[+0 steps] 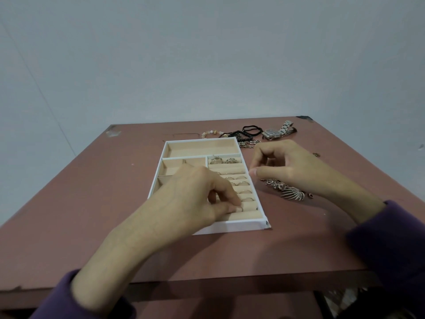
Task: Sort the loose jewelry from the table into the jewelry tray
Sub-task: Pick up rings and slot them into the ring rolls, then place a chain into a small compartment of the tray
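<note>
Our left hand reaches over the white tray, thumb and forefinger closed in a pinch on a small ring. The ring sits right at the fingertips against the nearest padded rolls of the tray's right-hand column, and other rings stand in the slots just beyond. Our right hand hovers just beside the tray's right rim, fingers curled in and thumb stretched toward the tray, and we cannot tell whether it holds anything. Loose pieces lie on the table under that wrist, while bracelets and a watch lie past the tray's far edge.
</note>
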